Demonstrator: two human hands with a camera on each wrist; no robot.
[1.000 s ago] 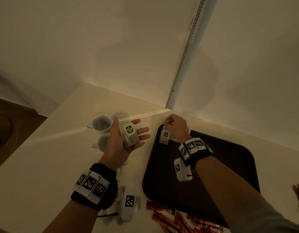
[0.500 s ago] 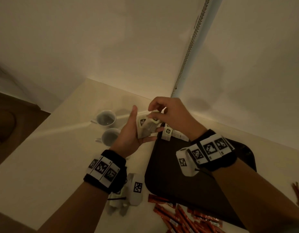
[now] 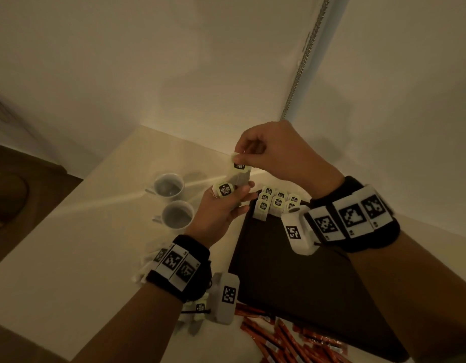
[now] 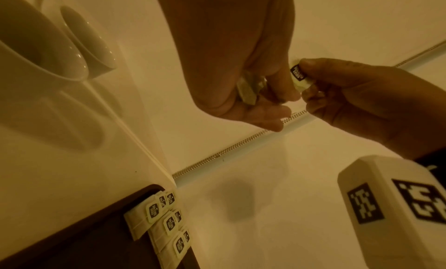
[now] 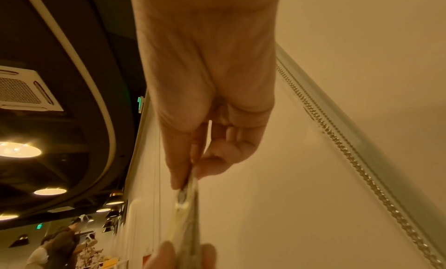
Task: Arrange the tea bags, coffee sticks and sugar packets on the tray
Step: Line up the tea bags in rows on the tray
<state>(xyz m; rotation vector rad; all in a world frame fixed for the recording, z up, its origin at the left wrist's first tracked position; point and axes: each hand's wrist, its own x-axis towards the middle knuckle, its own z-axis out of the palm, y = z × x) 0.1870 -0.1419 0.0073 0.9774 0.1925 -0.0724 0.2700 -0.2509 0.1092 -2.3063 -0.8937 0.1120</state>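
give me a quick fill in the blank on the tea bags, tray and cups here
1. The right hand pinches a tea bag by its ____.
2. The left hand holds ____ tea bags.
3. Tea bags already lie at the tray's ____ end.
4. ____ white cups stand left of the tray.

Missing: top; more; far; two

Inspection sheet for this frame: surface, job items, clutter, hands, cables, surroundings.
Surface: pale counter in a wall corner, dark tray on it.
Job's things: tea bags in rows at the tray's far left corner; loose tea bags and orange sticks off the tray near its front edge.
Clutter: two white cups left of the tray.
Grippers: left hand holds a tea bag stack; right hand pinches one tea bag above it.
Cables: nothing seen.
Surroundings: bead chain on the wall.
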